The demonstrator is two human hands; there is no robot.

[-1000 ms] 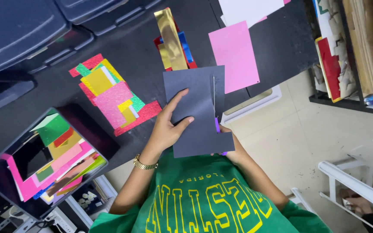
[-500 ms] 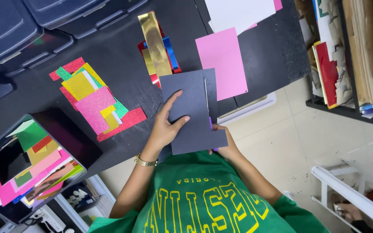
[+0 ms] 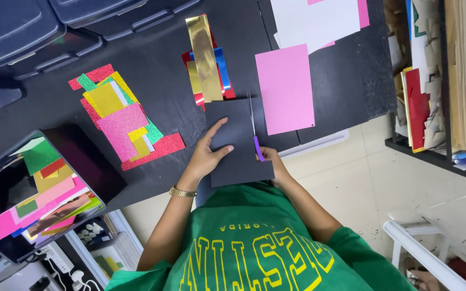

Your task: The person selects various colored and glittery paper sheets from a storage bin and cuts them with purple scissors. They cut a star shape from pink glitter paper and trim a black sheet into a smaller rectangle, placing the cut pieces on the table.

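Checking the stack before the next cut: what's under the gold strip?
Under the gold strip lie red and blue shiny sheets, their edges showing on both sides, on the black table. How many sheets it covers is hidden.
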